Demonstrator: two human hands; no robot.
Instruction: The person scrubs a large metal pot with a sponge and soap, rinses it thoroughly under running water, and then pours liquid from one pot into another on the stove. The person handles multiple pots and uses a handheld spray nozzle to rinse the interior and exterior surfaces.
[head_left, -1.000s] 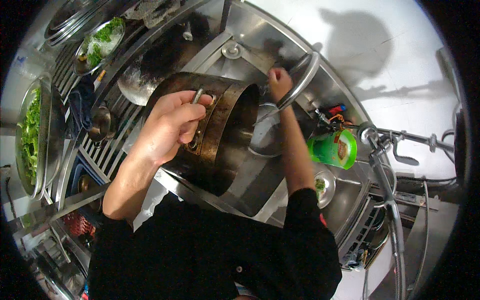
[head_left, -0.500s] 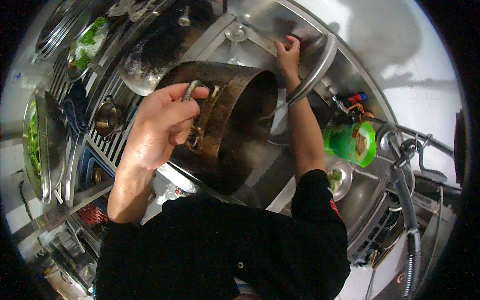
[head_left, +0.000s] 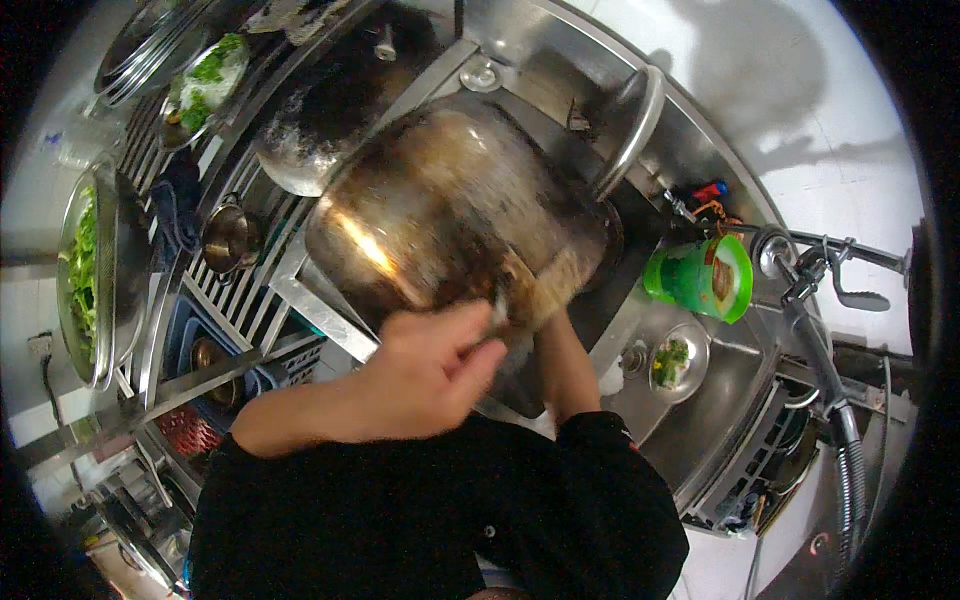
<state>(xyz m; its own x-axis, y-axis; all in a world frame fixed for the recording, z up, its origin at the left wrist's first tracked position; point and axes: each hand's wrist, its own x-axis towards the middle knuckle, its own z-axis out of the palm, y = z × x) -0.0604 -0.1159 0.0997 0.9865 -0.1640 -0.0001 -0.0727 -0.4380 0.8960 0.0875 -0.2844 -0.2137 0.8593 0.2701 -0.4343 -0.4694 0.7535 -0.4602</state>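
Observation:
A large, scorched metal pot [head_left: 440, 200] lies tilted on its side over the sink, smeared by motion. At its near side my left hand [head_left: 440, 365] is closed round a small loop handle. My right forearm [head_left: 568, 370] runs up behind the pot's near right part, which hides the hand and its fingers. Just past the pot's right edge curves a thick metal spout [head_left: 640, 130].
To the right are a green tub [head_left: 690, 280], a steel bowl with food scraps [head_left: 690, 362] and a spray hose [head_left: 830, 370]. On the left, a slatted rack [head_left: 240, 300] bears a small pot [head_left: 230, 238] and a colander of greens [head_left: 95, 280]. A blackened wok [head_left: 300, 150] stands behind.
The pot has turned, its open mouth swinging out of sight and its side and base facing me. My left hand has moved right and nearer; my right hand has gone from the sink's back wall behind the pot.

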